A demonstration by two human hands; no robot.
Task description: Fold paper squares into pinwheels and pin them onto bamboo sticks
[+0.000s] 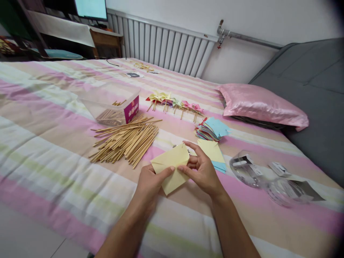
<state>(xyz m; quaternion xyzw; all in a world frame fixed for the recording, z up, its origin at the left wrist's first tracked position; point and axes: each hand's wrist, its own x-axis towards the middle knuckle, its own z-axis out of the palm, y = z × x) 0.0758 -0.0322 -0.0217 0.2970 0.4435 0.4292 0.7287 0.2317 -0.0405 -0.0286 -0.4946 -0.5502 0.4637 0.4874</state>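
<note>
Hands, left hand (150, 181) and right hand (201, 172), pinch a yellow paper square (172, 166); beyond the left hand, the plastic tub's (107, 102) pink label (131, 109) is unreadable.

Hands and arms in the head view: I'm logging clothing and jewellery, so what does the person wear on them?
Nothing shows: the left hand and right hand are bare, without gloves, rings or watch, and both forearms are sleeveless up to the frame edge.

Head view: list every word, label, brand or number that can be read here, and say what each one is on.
None can be read for certain.
Clear plastic box: magenta label with white characters, too blurred to read.
Clear packaging: white stickers, print too small.
Screen: glowing, no text legible.
Yellow paper in both hands: blank.
</note>
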